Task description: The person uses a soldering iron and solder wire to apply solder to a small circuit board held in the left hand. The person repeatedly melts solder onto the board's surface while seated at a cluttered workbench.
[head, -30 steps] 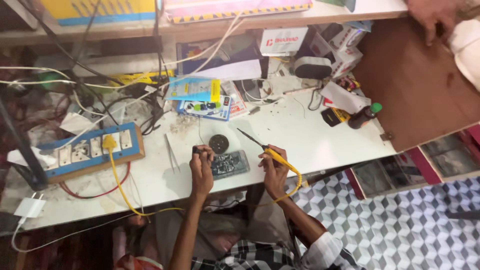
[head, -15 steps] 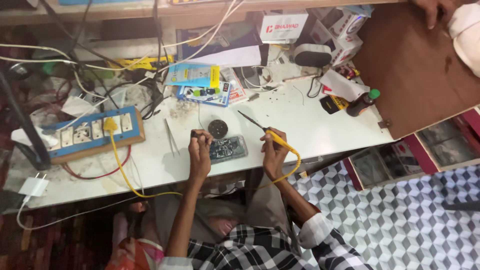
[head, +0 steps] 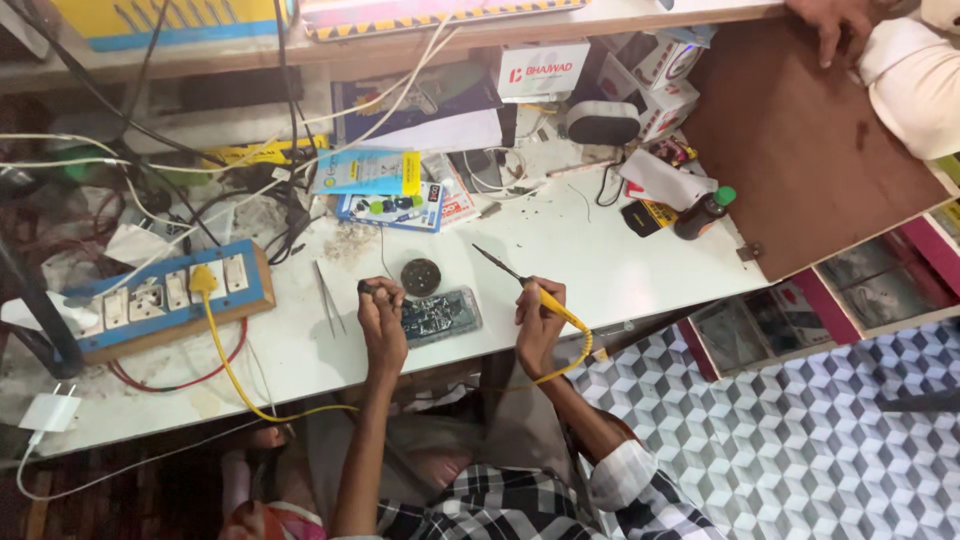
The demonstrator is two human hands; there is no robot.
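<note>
Nearest me I see my plaid sleeves and both forearms reaching up onto the white bench [head: 600,270]. My right hand [head: 538,318] is closed around the yellow handle of a soldering iron [head: 525,285], whose dark tip points up and to the left, clear of the board. A yellow cord [head: 570,355] loops from the handle down off the bench edge. My left hand [head: 382,315] rests at the left end of an opened phone [head: 440,315], fingers curled and pinching something small and dark that I cannot make out. The phone lies flat between my two hands, near the bench's front edge, its circuitry facing up.

Just beyond the phone sits a small round tin [head: 421,276], open, with dark contents I cannot identify. Tweezers [head: 328,298] lie left of my left hand. Further left is a blue switchboard [head: 165,300] on a wooden base, with a yellow plug [head: 203,279] in it and a white charger [head: 45,411] lying near the front edge.

Further back lie a blister pack [head: 395,208] of small parts and a blue-and-yellow card [head: 365,172]. To the right stands a dark bottle [head: 702,212] with a green cap, beside a white packet [head: 665,180]. At the back are small cardboard boxes [head: 665,85], contents hidden. At the top right, another person's hand [head: 835,22] rests on a brown board [head: 800,140].
</note>
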